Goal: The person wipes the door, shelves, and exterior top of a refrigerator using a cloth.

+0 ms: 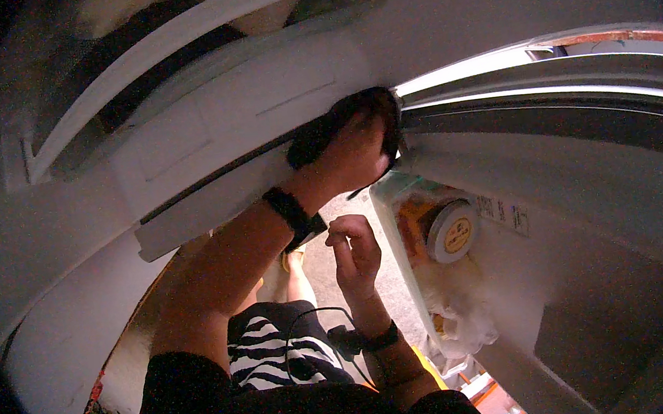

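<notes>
My left hand (355,146) is raised against a pale panel, its arm stretched up from the left. Around the fingers is a dark, soft-looking thing, probably a cloth (323,131), pressed at the panel's lower right corner. Shadow hides the fingertips. Below it, my right hand (356,253) hangs in the air with fingers curled and nothing visible in them. Both wrists wear black straps with a small device. The pale panel (294,94) has a dark seam along its lower edge and a long curved handle-like bar (212,21) above.
On the right, a white-walled cabinet or freezer interior (549,286) holds a round tub (452,231) whose lid bears a label, and a clear plastic bag (460,315). Dark rails with bright edges (545,90) cross the upper right. Grey floor (321,281) shows below.
</notes>
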### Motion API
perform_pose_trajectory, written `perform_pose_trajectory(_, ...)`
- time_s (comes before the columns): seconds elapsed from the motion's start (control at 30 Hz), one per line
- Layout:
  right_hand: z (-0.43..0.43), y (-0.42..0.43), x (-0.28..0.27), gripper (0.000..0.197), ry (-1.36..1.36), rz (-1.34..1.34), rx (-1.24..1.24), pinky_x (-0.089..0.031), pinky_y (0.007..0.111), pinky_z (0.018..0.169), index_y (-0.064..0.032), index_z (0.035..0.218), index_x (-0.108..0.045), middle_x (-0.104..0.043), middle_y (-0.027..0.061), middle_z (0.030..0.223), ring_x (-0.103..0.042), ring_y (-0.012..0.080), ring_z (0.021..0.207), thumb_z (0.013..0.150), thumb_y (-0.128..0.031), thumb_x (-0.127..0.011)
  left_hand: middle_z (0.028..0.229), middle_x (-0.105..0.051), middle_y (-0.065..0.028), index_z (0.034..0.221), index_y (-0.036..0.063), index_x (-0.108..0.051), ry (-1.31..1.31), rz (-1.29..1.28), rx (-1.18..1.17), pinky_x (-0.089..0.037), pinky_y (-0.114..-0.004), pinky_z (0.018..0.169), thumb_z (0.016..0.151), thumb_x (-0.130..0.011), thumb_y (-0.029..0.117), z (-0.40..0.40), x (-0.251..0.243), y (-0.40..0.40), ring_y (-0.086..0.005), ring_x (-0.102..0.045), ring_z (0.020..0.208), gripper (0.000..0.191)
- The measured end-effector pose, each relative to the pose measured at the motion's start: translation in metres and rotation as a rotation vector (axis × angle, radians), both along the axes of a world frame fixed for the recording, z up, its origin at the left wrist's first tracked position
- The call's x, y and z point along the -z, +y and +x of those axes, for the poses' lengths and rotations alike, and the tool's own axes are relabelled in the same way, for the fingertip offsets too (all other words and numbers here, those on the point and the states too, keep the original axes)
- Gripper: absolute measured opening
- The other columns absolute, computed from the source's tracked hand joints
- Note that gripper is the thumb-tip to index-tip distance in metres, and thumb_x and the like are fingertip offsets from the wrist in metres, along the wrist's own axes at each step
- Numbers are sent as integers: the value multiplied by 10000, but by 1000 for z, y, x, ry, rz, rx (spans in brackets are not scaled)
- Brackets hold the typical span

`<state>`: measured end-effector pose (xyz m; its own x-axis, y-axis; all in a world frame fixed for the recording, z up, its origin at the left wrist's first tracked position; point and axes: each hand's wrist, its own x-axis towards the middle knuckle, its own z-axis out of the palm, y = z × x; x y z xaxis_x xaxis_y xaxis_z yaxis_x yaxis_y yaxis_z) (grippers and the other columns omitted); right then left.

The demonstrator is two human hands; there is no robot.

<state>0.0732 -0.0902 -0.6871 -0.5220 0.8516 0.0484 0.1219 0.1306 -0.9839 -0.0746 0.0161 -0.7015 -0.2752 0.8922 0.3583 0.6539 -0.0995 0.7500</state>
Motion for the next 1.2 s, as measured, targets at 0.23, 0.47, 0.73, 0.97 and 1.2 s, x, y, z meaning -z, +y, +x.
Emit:
perform_pose_trajectory(0.23, 7, 1, 7, 137, -6, -26, 7, -482, 259, 697, 14, 977, -564, -564, 113, 955, -565, 153, 779, 880, 91, -508, 729, -591, -176, 882, 34, -577, -502, -363, 85, -460, -437, 661, 970, -469, 321, -5, -33, 35, -330, -593, 687, 320)
perform_pose_trajectory(0.47, 6, -4, 4, 172, -14, -98, 50, -494, 290, 748, -28, 938, -607, -620, 114, 927, -606, 205, 819, 811, 85, -582, 627, -545, -109, 811, 43, -579, -367, -241, -10, -445, -391, 618, 1025, -359, 413, 3, -17, 31, -221, -564, 602, 481)
perform_pose_trajectory(0.73, 23, -16, 15, 157, -22, -69, 68, -507, 283, 713, -23, 977, -602, -583, 111, 948, -593, 189, 807, 859, 73, -561, 695, -575, -131, 894, 37, -581, -359, -214, -99, -453, -408, 648, 1032, -332, 393, 14, -13, 27, -275, -575, 648, 456)
perform_pose_trajectory(0.97, 25, -23, 17, 101, 41, -184, 60, -495, 250, 663, -23, 1032, -602, -569, 105, 997, -568, 140, 767, 949, 7, -554, 708, -583, -147, 914, 25, -583, -455, -291, -77, -444, -397, 662, 1041, -330, 390, 11, -16, 26, -238, -561, 654, 461)
perform_pose_trajectory(1.2, 25, -25, 12, 139, 102, -263, 101, -488, 253, 686, -13, 1048, -599, -563, 107, 1010, -560, 144, 785, 937, 41, -535, 949, -629, -248, 1149, 17, -547, -76, -363, 54, -504, -459, 769, 911, -449, 82, 5, -17, 16, -370, -624, 874, 265)
